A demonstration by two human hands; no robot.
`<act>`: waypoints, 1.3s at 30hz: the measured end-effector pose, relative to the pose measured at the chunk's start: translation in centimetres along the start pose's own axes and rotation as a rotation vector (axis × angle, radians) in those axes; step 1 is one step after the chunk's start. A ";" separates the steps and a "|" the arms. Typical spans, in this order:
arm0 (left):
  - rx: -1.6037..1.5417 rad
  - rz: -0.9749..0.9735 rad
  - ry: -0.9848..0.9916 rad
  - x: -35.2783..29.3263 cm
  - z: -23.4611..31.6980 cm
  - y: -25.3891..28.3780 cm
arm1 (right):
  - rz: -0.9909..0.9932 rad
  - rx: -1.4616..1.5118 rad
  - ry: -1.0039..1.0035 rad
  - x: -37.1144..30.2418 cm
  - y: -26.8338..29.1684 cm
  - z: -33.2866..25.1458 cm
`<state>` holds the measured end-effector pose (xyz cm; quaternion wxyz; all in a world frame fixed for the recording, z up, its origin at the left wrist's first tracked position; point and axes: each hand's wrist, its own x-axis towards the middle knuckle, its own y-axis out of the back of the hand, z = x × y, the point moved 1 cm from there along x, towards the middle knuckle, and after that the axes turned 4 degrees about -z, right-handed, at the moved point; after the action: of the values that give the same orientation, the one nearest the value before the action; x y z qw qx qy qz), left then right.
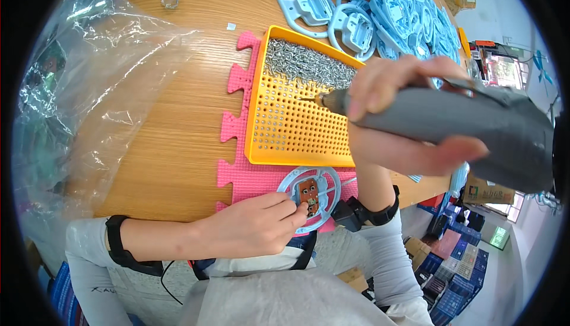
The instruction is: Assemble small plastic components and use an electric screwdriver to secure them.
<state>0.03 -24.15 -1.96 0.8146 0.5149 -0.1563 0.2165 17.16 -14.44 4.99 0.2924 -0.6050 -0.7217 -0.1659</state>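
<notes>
My right hand (409, 112) is wrapped round a dark grey electric screwdriver (469, 121), raised high and close to the camera. Its thin bit points left, over a yellow screw tray (250, 130) full of small holes. Screws stand in some holes at the tray's left, and a heap of loose silver screws (309, 62) covers its far end. Closer to me, my left hand (255, 225) is closed on the left side of a light blue plastic ring-shaped housing (334, 192). A small brown circuit board (309, 194) sits inside it, with my fingertips at its lower edge.
A pink foam mat (237, 127) lies under the tray and housing on the wooden table (172, 130). Many light blue housings (398, 11) are piled at the far right. A clear plastic bag (101, 88) spreads over the left side. Cardboard boxes (487, 189) stand beyond the right edge.
</notes>
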 end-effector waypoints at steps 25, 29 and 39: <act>-0.045 -0.024 0.046 0.1 0.1 0.2 | -0.053 -0.112 0.023 -6.7 -2.2 -5.7; -0.028 -0.033 0.056 -0.2 0.2 0.3 | -0.104 -0.105 0.027 -6.9 -2.8 -5.4; -0.064 -0.044 0.045 -0.3 0.1 0.2 | -0.244 -0.067 -0.068 -5.9 -1.8 -4.9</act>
<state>-0.32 -24.24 -1.83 0.8386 0.4867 -0.1333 0.2052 17.07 -22.35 5.34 0.2249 -0.5274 -0.7936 -0.2037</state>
